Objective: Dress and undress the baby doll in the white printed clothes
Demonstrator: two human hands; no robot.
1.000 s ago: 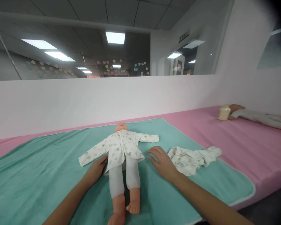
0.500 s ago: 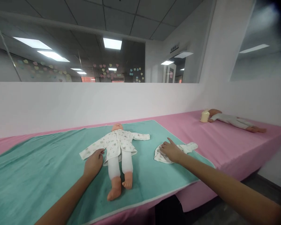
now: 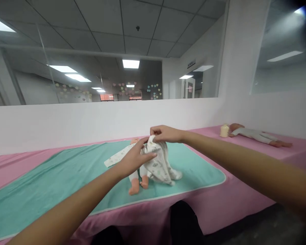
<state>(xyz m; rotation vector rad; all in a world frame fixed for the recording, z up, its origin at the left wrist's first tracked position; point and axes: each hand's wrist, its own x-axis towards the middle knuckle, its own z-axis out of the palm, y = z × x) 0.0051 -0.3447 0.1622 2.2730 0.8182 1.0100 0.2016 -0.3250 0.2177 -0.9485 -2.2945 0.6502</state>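
My right hand (image 3: 167, 133) pinches the top edge of white printed baby pants (image 3: 156, 166), which hang bunched above the mat. At their left side is my left hand (image 3: 135, 157), its fingers at the upper edge and its thumb across the front; part of its grip is hidden by the cloth. Behind my left hand and the pants lies a baby doll (image 3: 134, 186) on its back, largely covered from view. The doll wears a white printed jacket (image 3: 118, 157), one sleeve stretched out to the left, and white leggings; its feet are bare.
A teal mat (image 3: 86, 177) with a pale edge covers much of the pink-draped table (image 3: 214, 149). Far right, a second doll (image 3: 255, 133) lies beside a cream bottle (image 3: 224, 130). Behind the table stands a white wall (image 3: 97, 120) with windows above. The table's front edge is close to my knees.
The pants have been lifted off the mat and brought left, in front of the doll. My left hand has moved from the doll's jacket to the pants. My view has shifted.
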